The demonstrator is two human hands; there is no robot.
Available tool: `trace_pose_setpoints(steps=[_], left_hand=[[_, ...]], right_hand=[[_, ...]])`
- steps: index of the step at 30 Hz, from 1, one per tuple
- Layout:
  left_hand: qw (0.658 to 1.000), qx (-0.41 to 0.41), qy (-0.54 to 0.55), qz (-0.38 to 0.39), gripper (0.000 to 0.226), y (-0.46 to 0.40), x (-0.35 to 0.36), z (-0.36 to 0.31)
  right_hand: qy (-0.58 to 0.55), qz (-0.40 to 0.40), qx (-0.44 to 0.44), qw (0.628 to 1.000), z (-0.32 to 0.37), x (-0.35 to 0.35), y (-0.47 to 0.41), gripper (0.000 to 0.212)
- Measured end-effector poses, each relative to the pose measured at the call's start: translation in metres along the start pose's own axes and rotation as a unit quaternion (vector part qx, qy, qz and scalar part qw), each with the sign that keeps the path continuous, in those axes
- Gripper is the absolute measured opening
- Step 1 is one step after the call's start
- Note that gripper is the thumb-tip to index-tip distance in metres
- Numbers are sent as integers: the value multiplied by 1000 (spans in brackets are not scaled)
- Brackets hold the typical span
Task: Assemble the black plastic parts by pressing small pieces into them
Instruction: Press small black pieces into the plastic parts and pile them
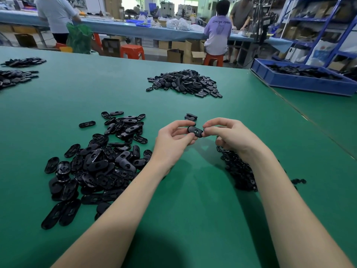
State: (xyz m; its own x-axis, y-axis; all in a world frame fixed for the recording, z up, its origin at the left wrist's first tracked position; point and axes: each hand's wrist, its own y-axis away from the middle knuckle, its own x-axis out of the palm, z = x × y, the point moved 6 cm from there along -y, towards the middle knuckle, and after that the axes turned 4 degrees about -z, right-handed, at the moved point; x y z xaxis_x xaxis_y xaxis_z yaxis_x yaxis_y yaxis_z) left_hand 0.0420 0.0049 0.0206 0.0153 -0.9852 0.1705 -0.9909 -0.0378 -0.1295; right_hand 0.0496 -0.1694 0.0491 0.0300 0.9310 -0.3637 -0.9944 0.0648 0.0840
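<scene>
I hold one black oval plastic part (195, 131) up between both hands, above the green table mat (193, 200). My left hand (172, 141) pinches its left end with thumb and curled fingers; my right hand (229, 136) pinches the right end, fingers bent over the top. Whether a small piece sits under my right fingertips I cannot tell, as they hide that end. To my left lies a loose heap of black oval shells (100, 163), many with their hollow sides up. Under my right wrist is a darker pile of small black pieces (240, 171). Just beyond my hands rest a few black parts (190, 117), and farther back a larger mound of black parts (185, 83).
</scene>
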Motion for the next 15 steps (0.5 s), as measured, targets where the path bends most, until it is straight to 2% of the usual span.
trace_pose_setpoints(steps=[6,15], left_hand=[[1000,1,-15,-14,28,-1,-3,1],[999,12,-28,-15,29,-1,-3,-1]], right_hand=[[-9,21,-2,1000,0,1,0,5],[-22,-12,7,1000,-1,3,1,5]])
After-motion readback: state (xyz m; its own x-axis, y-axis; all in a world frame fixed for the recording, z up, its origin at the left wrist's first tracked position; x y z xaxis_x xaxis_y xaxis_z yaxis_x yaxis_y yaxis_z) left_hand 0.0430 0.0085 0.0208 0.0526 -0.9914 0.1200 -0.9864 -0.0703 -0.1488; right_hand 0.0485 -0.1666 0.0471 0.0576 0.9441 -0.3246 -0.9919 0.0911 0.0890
